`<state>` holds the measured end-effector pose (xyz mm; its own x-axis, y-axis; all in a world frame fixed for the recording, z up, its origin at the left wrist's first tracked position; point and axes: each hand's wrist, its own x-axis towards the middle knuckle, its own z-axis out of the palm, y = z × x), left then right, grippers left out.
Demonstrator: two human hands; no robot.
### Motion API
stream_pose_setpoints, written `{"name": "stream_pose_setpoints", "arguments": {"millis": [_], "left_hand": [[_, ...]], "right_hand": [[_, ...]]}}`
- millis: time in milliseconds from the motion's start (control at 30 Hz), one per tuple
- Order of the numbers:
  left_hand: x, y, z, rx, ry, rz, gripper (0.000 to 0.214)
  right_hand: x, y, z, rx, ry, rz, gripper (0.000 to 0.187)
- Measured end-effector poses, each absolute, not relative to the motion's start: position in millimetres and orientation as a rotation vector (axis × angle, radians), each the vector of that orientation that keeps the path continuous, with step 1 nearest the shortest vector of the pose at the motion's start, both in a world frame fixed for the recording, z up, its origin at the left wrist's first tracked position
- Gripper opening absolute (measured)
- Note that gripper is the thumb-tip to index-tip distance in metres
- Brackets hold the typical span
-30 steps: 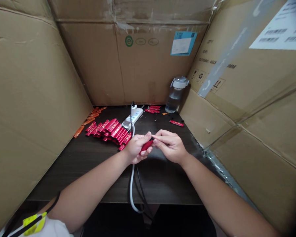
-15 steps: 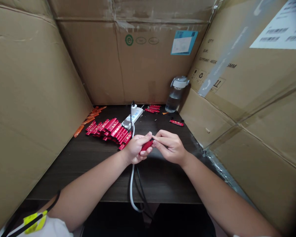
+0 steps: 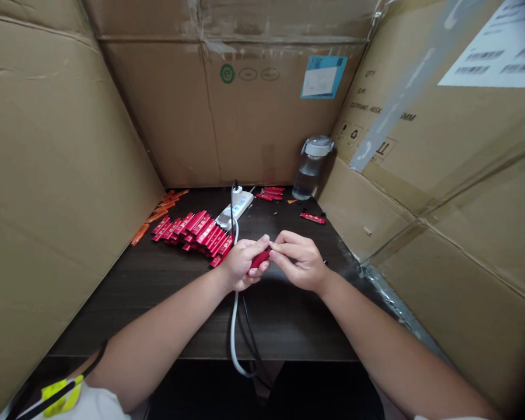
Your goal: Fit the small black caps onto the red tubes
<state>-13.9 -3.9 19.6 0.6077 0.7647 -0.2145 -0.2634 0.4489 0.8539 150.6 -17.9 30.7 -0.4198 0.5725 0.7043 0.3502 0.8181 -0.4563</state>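
Observation:
My left hand (image 3: 241,262) is closed around a small red piece (image 3: 259,258) above the middle of the dark table (image 3: 157,291). My right hand (image 3: 300,259) meets it from the right, with fingers pinched on the piece's end. What sits between those fingertips is too small to make out. A row of red pieces (image 3: 192,230) lies just left of and behind my left hand.
Orange strips (image 3: 157,213) lie at the back left. A white power strip (image 3: 236,207) with white and black cables, more red pieces (image 3: 270,193) and a water bottle (image 3: 310,169) stand at the back. One red piece (image 3: 313,218) lies right. Cardboard walls (image 3: 48,175) enclose the table.
Both hands stay together on the red piece. My right fingers have curled in slightly closer to it. Nothing else on the table has moved.

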Motion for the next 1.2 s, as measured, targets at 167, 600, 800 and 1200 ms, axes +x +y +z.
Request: {"name": "stream_pose_setpoints", "arguments": {"millis": [167,600,800,1200], "left_hand": [[-17,-5,20,1.177,0.719,0.862,0.047],[-41,7,30,2.106,1.166,1.408,0.018],[-78,30,41,2.225,1.685,1.499,0.026],[-160,80,26,1.751,2.441,0.751,0.033]], "right_hand": [[153,-16,32,-0.630,-2.033,0.466,0.019],[161,-5,20,-0.841,-2.110,0.321,0.027],[165,1,13,-0.987,-2.158,0.294,0.029],[170,7,4,-1.150,-2.246,0.292,0.031]]}}
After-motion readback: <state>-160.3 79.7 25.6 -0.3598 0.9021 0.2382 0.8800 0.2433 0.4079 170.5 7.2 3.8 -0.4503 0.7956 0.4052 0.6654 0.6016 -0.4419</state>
